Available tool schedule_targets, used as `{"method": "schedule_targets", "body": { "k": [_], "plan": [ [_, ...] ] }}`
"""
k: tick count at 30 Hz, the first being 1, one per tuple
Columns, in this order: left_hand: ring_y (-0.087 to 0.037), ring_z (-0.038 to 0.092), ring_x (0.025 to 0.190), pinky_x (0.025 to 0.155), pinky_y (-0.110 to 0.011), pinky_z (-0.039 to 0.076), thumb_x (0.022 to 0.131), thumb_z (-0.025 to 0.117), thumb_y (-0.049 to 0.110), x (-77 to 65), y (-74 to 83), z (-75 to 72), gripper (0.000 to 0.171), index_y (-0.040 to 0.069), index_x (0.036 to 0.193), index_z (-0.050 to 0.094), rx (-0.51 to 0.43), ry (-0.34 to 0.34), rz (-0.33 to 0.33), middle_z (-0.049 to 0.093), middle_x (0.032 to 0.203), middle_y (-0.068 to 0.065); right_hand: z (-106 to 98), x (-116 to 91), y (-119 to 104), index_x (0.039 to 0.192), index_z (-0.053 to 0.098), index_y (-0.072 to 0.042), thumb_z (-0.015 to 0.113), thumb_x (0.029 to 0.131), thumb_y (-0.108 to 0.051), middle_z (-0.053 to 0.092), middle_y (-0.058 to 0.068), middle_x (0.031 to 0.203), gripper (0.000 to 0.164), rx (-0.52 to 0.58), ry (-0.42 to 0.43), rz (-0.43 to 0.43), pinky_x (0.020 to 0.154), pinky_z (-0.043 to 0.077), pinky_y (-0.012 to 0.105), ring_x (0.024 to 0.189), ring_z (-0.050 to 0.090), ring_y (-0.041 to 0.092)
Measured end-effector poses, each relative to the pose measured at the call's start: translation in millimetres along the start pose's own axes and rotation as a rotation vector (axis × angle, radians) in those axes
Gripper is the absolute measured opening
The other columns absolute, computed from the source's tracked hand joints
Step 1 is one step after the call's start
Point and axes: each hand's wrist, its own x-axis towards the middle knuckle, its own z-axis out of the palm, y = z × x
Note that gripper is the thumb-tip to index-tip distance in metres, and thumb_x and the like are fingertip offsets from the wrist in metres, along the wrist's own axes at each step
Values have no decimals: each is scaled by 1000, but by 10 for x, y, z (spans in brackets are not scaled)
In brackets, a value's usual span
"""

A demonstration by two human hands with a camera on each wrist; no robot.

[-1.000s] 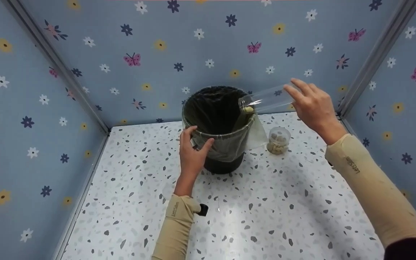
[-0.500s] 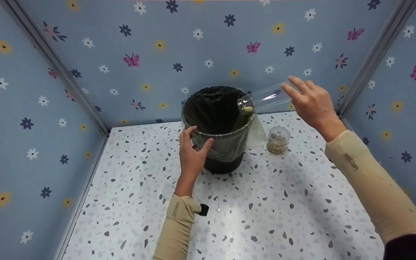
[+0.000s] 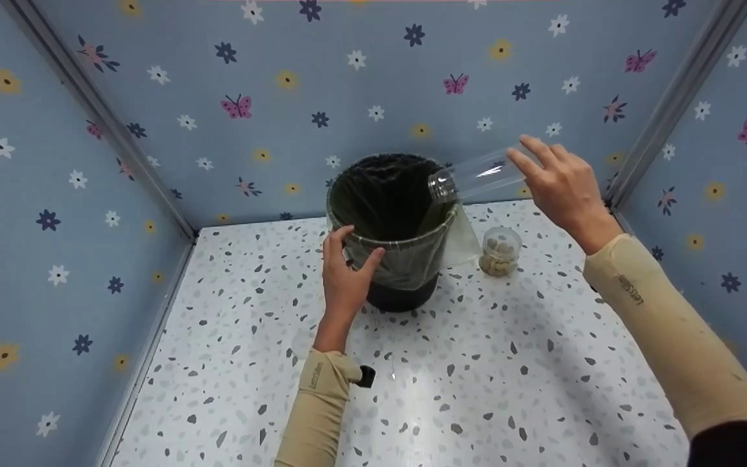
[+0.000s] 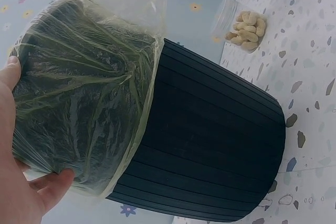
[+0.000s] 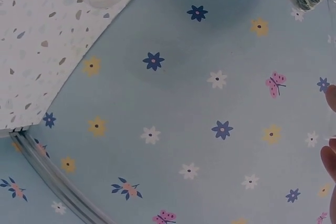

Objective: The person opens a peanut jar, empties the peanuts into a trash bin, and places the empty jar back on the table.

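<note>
My left hand [image 3: 344, 279] holds the front left side of a black trash can [image 3: 401, 299], thumb and fingers spread at its rim. A thin translucent liner [image 3: 406, 267] is folded over that rim, and the thumb [image 4: 59, 186] presses on it in the left wrist view. Over the can's right edge, my right hand [image 3: 567, 185] grips a clear plastic jar [image 3: 484, 174] by its base end. The jar is tilted with its threaded mouth inside the can's opening, and no peanut shows in it. Only fingertips [image 5: 329, 158] show in the right wrist view.
Right of the can, a round clear tub [image 3: 500, 237] holds several shelled-looking pale peanuts [image 4: 247, 31] on the speckled white tabletop [image 3: 477, 389]. Blue flowered panels [image 3: 373, 78] with metal corner strips [image 3: 98, 110] enclose the back and sides.
The pale peanut at the jar's mouth has gone from it. The right hand keeps the jar tilted in nearly the same spot, and the left hand stays on the can.
</note>
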Motion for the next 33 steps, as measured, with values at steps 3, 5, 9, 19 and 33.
{"method": "schedule_targets", "body": {
  "k": [3,5,9,19,33],
  "plan": [
    [-15,41,128,103,-41,38,86,67,55,-4,-7,4,64,23,137,44,0,0,9,40,139,-1,5,-20,0,132,60,-11,57,96,-1,55,14,135,37,8,-4,6,65,54,52,93,62,42],
    [-15,42,127,102,-41,39,86,67,54,-6,-10,7,64,22,137,45,-5,0,12,40,139,-1,13,-38,0,132,60,-11,59,95,-1,55,14,135,38,10,-6,18,65,54,52,92,62,42],
    [-15,42,126,100,-42,41,87,68,53,-7,-14,14,65,18,137,45,-9,-1,19,40,138,-2,29,-93,-3,132,58,-9,65,89,3,54,14,136,45,30,-26,89,65,53,53,91,60,42],
    [-15,42,127,104,-39,37,87,69,50,3,-5,19,62,21,136,45,-18,4,39,41,137,-2,106,-386,11,135,49,-5,68,86,4,45,20,139,53,72,-97,370,70,53,55,105,56,44],
    [-15,43,126,103,-44,38,87,69,50,4,-14,31,62,19,136,45,-17,25,59,43,136,-3,249,-997,7,126,52,5,77,83,-10,55,27,118,53,-10,1,634,89,38,59,107,47,47]
  ]
}}
